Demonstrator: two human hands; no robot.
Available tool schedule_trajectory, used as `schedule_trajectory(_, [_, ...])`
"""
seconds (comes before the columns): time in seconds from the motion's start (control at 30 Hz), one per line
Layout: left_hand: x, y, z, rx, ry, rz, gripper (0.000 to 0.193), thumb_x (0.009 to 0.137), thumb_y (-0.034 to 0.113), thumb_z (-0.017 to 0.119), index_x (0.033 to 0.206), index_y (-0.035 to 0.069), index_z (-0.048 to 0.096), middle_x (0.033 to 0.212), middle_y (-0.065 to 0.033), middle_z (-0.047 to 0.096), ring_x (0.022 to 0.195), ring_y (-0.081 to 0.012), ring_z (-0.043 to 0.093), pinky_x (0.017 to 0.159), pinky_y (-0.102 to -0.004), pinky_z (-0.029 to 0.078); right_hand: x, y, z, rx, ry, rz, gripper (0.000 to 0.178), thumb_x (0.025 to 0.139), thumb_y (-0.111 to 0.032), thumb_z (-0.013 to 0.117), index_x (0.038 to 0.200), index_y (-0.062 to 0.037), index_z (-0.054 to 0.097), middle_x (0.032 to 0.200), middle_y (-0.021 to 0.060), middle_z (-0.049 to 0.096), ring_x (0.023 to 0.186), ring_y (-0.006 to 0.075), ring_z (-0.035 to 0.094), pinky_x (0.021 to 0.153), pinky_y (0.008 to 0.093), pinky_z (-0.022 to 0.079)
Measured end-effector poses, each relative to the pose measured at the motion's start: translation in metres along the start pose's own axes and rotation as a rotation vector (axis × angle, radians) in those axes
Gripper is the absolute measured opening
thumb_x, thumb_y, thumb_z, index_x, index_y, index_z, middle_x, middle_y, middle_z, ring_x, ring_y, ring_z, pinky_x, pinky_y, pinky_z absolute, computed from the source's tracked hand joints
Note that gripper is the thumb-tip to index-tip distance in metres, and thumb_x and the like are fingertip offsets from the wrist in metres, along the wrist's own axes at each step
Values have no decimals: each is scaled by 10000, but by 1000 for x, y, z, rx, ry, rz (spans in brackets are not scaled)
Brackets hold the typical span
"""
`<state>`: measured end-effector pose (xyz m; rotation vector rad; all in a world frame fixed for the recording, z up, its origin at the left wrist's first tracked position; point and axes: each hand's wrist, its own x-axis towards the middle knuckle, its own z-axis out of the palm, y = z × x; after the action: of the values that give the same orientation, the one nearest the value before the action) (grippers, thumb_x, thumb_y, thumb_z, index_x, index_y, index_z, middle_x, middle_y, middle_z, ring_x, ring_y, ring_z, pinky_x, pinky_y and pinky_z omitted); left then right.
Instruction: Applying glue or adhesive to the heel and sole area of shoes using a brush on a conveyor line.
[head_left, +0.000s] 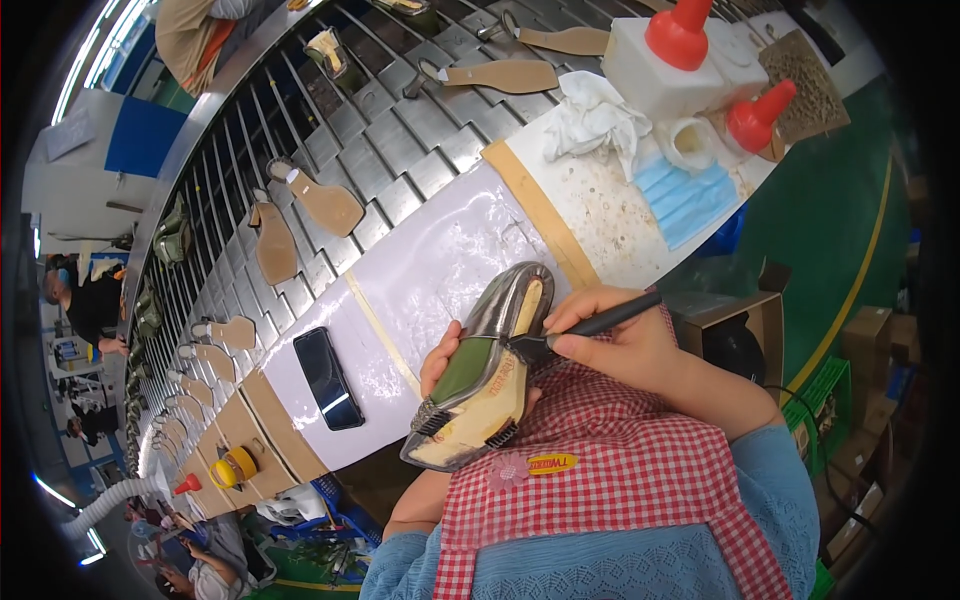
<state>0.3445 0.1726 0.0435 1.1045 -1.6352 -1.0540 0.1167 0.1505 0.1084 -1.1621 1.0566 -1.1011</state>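
Head view: left hand [440, 357] wrapped round left side of shoe [467, 368], gripping it, palm hidden behind. Shoe green and metallic, tilted, cream underside showing, held over near edge of white board [440, 250]. Right hand [615, 340] closed on black-handled tool [612, 312], tip at shoe's right edge. Left of shoe: dark phone [328, 378]. Far right: crumpled white cloth [597, 120], blue mask [685, 197], red-nozzled bottle [678, 40]. Far side: slatted metal conveyor [400, 125] bearing brown soles [330, 206].

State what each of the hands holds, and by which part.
Left hand: the shoe, by both sides of its middle. Right hand: the black tool, by its handle.
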Motion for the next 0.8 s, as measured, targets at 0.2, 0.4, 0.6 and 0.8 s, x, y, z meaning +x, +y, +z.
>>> schedule_trajectory(0.2, [4, 3, -3, 36, 3, 58, 1095, 564, 275, 901, 1380, 132, 186, 1323, -124, 318, 1317, -332, 332, 1077, -418, 343, 6, -5, -2, -218, 163, -166, 164, 756, -45, 722, 893, -23, 634, 849, 78, 638, 763, 173, 609, 681, 274, 476])
schedule_trajectory(0.4, [11, 6, 1, 35, 19, 89, 1091, 574, 278, 895, 1383, 110, 182, 1338, -138, 323, 1316, -324, 331, 1092, -420, 308, 4, -12, 1, -214, 53, -209, 142, 751, -21, 713, 867, -27, 631, 866, 80, 639, 789, 178, 607, 705, 279, 476])
schedule_trajectory(0.6, [42, 10, -21, -685, 250, -168, 889, 745, 380, 758, 1394, 63, 240, 1367, -148, 388, 1265, -259, 401, 1057, -420, 336, 12, -33, -9, 286, 93, -16, 148, 788, -9, 681, 923, -3, 620, 915, 72, 647, 852, 106, 586, 734, 235, 474])
schedule_trajectory(0.8, [117, 1, -91, -1299, 137, -439, 668, 841, 523, 576, 1315, 75, 431, 1249, -185, 508, 1172, -356, 476, 1014, -498, 380, 8, -34, -33, 252, 318, -91, 159, 771, 35, 635, 920, 14, 583, 938, 136, 635, 905, 209, 610, 865, 319, 459])
